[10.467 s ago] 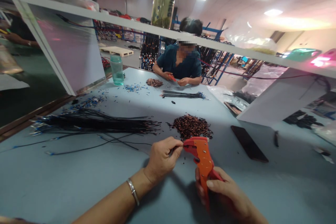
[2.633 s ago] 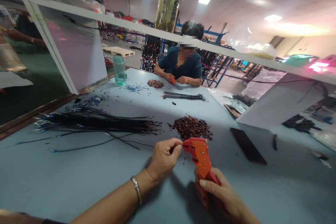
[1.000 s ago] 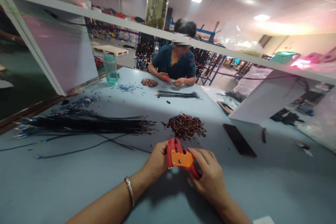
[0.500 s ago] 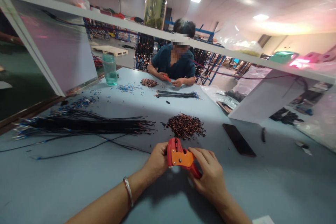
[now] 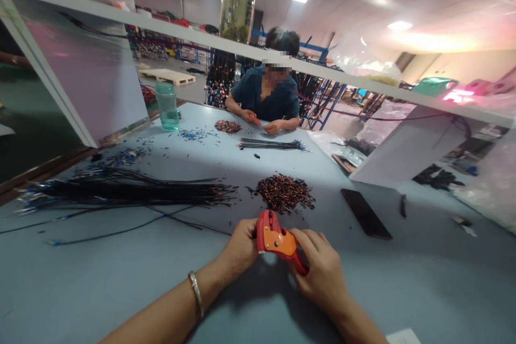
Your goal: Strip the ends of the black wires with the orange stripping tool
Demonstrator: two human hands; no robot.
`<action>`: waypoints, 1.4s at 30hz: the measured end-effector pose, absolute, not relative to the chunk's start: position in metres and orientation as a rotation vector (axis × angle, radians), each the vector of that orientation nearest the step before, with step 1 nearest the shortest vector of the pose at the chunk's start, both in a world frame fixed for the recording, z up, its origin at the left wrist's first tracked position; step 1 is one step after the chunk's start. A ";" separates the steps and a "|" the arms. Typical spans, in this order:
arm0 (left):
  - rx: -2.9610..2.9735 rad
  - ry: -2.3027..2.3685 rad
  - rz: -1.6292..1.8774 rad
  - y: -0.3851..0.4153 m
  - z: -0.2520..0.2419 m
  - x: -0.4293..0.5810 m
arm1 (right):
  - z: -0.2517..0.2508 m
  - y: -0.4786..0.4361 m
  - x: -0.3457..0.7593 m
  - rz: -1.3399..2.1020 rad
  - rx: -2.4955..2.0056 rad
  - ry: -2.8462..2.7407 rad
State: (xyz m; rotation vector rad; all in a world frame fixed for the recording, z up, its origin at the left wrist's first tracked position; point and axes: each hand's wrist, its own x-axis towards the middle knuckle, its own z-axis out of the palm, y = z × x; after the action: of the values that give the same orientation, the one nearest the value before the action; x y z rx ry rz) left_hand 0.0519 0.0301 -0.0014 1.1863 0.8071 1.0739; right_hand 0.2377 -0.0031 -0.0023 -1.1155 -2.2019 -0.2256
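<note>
My right hand (image 5: 322, 266) is wrapped round the handles of a red and orange wire stripper (image 5: 282, 242). At the tool's left side is my left hand (image 5: 242, 247), its fingers closed and partly hidden behind the tool's head; what they hold cannot be made out. Just beyond the tool lies a heap of small black and copper-coloured clippings (image 5: 284, 193). A thick bundle of black wires (image 5: 133, 192) with blue and silver ends lies to the left, with a few loose wires in front of it.
A dark phone (image 5: 366, 214) lies to the right. Across the table (image 5: 121, 285) a person (image 5: 264, 94) holds a red tool near a smaller wire bundle (image 5: 274, 144) and another clippings pile (image 5: 228, 127). A green bottle (image 5: 167, 107) stands back left. A white shelf bar crosses above.
The orange part of the wire stripper has shifted slightly relative to its red head. My hands have stayed almost in place, and the view has moved very slightly.
</note>
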 end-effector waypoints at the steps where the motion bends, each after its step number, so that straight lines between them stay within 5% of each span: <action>1: 1.193 0.811 1.074 0.030 -0.001 0.052 | -0.002 -0.003 0.238 -0.249 -1.113 -2.206; 28: 1.350 0.881 1.078 0.034 -0.009 0.054 | -0.005 -0.002 0.234 -0.075 -1.210 -2.190; 42: 1.534 1.396 1.141 0.044 -0.008 0.034 | 0.012 -0.002 0.250 1.091 -1.273 -1.331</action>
State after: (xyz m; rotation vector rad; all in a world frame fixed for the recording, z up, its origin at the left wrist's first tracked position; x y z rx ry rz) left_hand 0.0339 0.0445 -0.0079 1.5336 1.3960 1.1407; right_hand 0.2500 -0.0023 0.0120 -1.2726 -1.3305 1.0910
